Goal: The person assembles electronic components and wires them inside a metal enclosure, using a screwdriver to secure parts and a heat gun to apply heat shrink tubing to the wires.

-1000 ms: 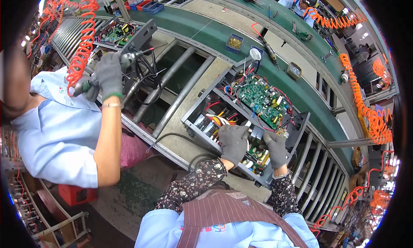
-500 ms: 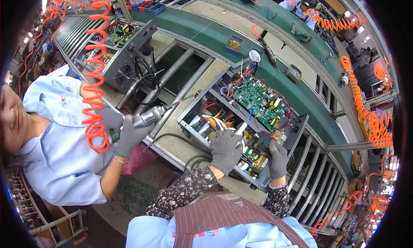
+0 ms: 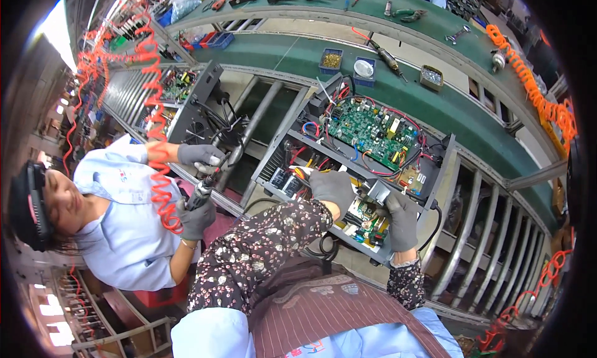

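Note:
An open metal chassis (image 3: 362, 252) lies in front of me, with a green circuit board (image 3: 367, 131) in its far part. My left hand (image 3: 333, 189), in a grey glove, reaches into the near compartment, its fingers closed around yellow and white wires (image 3: 302, 171). My right hand (image 3: 403, 222), gloved too, is at the compartment's right side. Thumb and fingers there grip a shiny silver metal plate (image 3: 377, 191), which stands tilted above smaller boards. My right fingertips are partly hidden behind the plate.
On the left a co-worker (image 3: 118, 215) holds a power screwdriver (image 3: 202, 193) on a coiled orange hose (image 3: 155, 91). Another chassis (image 3: 202, 103) stands beyond. Screw boxes (image 3: 331, 61) and a screwdriver (image 3: 387, 56) lie on the green bench. Metal rollers (image 3: 463, 227) run off right.
The silver plate now shows at my right hand. My left hand has shifted to the wires. The co-worker has drawn the power screwdriver back and brought both hands together. The view has turned.

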The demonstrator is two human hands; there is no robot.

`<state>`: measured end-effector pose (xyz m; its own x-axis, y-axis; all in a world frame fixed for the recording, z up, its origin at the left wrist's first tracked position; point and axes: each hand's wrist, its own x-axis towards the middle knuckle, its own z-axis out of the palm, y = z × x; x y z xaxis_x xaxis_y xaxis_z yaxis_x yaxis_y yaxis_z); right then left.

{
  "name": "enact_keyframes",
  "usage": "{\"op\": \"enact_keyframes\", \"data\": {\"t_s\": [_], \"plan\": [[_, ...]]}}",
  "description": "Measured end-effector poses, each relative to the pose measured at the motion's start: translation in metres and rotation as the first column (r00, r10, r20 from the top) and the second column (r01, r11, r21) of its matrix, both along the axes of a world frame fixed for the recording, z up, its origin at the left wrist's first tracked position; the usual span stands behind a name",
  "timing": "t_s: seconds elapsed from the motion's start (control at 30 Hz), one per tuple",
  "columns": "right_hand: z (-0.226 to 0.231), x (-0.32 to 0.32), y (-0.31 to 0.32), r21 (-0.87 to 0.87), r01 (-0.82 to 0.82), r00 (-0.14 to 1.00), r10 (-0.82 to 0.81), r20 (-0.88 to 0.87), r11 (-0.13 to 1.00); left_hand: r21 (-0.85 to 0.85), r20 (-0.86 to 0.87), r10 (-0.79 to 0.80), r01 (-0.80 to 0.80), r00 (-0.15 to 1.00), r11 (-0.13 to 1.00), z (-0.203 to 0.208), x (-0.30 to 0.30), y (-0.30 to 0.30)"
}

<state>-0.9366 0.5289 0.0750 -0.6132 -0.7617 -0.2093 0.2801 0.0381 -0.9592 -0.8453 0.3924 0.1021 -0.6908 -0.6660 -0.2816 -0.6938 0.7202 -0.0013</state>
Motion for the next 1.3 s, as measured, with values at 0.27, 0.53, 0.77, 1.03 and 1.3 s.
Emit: {"op": "enact_keyframes", "data": {"t_s": [0.27,0.53,0.77,1.03,1.3], "plan": [[0.003,0.006,0.005,0.026,0.014,0.998,-0.016,0.068,1.000,0.119,0.205,-0.240,0.220,0.949,0.968,0.035,-0.023,-0.032],[0.001,0.008,0.003,0.086,-0.028,0.999,0.024,0.048,0.996,0.011,0.313,-0.403,0.421,0.860,0.907,0.027,-0.031,-0.019],[0.002,0.007,-0.009,0.083,-0.063,0.983,0.047,0.179,0.995,0.051,-0.154,-0.109,0.118,0.982,0.992,0.014,0.006,-0.021],[0.014,-0.004,-0.013,0.150,-0.098,0.983,0.073,0.168,0.984,0.362,-0.710,0.339,-0.093,0.617,0.928,-0.010,0.051,0.016],[0.016,-0.013,-0.011,0.221,-0.196,0.969,0.224,-0.106,0.955,0.954,-0.071,0.952,0.300,0.297,-0.023,-0.012,0.049,0.030]]}}
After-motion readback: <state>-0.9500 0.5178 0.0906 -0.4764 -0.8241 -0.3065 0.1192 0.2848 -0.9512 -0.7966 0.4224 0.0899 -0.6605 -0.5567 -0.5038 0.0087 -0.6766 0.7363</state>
